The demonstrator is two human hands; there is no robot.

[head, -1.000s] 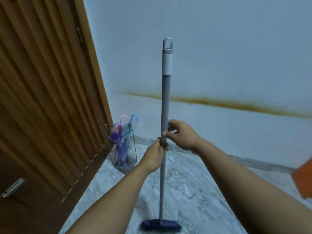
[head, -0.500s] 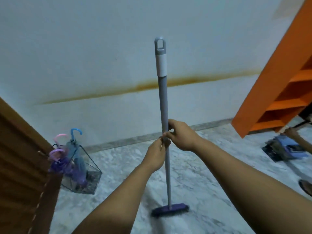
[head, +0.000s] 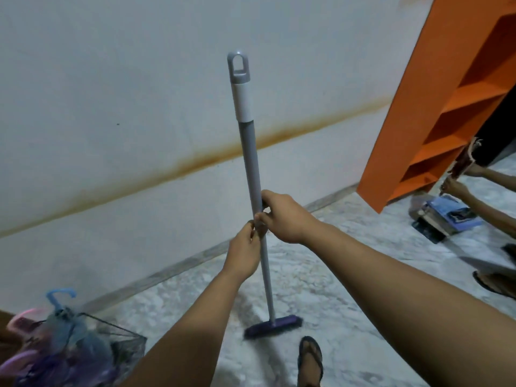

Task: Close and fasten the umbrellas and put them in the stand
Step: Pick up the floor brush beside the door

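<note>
A black wire stand (head: 131, 344) sits on the floor at the lower left. Folded umbrellas stand in it: a blue one (head: 64, 317) with a blue hooked handle, and purple ones (head: 55, 367) with pink and lilac handles. Both my hands are on a grey broom pole (head: 251, 163) that stands almost upright in the middle of the view. My left hand (head: 244, 254) grips the pole lower down. My right hand (head: 282, 216) grips it just above. The broom's purple head (head: 272, 326) rests on the marble floor.
A white wall with a brown stain line runs behind. An orange shelf unit (head: 435, 107) stands at the right. Another person's hands (head: 458, 185) hold a cloth there, beside a blue packet (head: 446, 213) on the floor. My sandalled foot (head: 310, 358) is below the broom.
The view has swung right: the wooden door has left the frame, the stand has slid to the lower left corner, and the orange shelf has come in. My hands stay on the pole.
</note>
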